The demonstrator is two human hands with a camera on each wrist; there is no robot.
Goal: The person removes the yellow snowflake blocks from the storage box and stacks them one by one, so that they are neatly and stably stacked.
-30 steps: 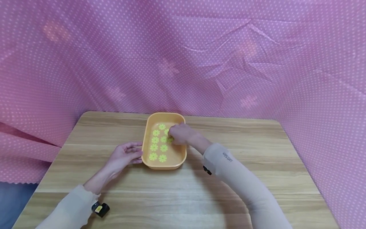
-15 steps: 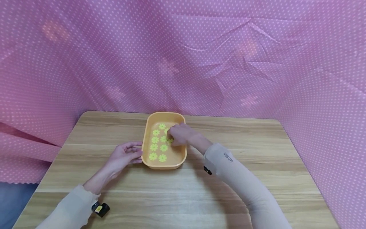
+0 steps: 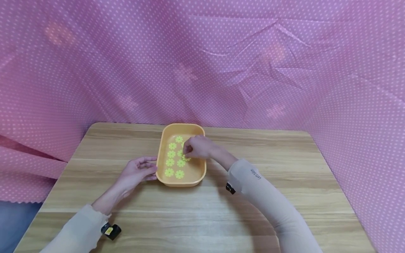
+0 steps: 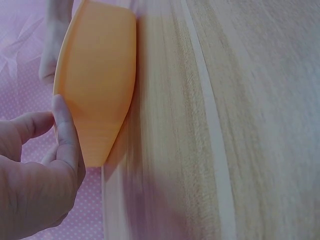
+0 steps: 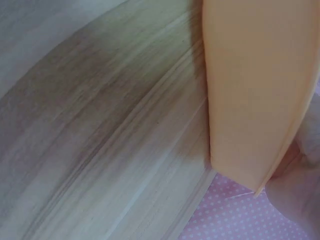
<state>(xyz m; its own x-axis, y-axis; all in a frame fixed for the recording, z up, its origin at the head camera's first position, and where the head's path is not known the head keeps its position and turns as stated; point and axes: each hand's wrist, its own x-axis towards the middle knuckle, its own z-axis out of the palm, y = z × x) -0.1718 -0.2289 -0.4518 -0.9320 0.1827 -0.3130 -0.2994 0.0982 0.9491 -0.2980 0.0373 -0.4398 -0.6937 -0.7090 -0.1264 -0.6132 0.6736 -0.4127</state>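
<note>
1. Far left: blue patch [image 3: 17,225] under the pink cloth [image 3: 221,70], cut off by the frame; can't make out what it is.
2. My left sleeve [image 3: 76,232], cropped at the bottom edge, black device [image 3: 111,231] strapped at the wrist.
3. My left hand [image 3: 134,174]: fingers fairly straight, a bit spread, tips on the bin's left outer wall. Left wrist view crops the palm; can't tell if the thumb touches the rim.
4. Bin [image 3: 196,174]: orange-yellow, on the wood table [image 3: 284,158] near its far edge, between my hands, just right of my left one. Long axis runs away from me, rounded short ends near and far. Both wrist views get outer walls only, contents hidden.
5. Flowers [image 3: 169,162]: yellow-green, in two rough columns along the bin's long axis, left side of the floor. Right column partly covered by my fingers, so an exact count is unsure.
6. Held flower [image 3: 186,159]: at my right fingertips, on their near side, inside the bin. Partly hidden; tilt hard to read.
7. My right hand [image 3: 199,147]: reaches over the right wall, thumb and finger pinching that flower, other fingers curled. Right wrist view cuts it at the frame edge, fingertips behind the wall.
8. My right sleeve [image 3: 269,207], cropped at the bottom.
</note>
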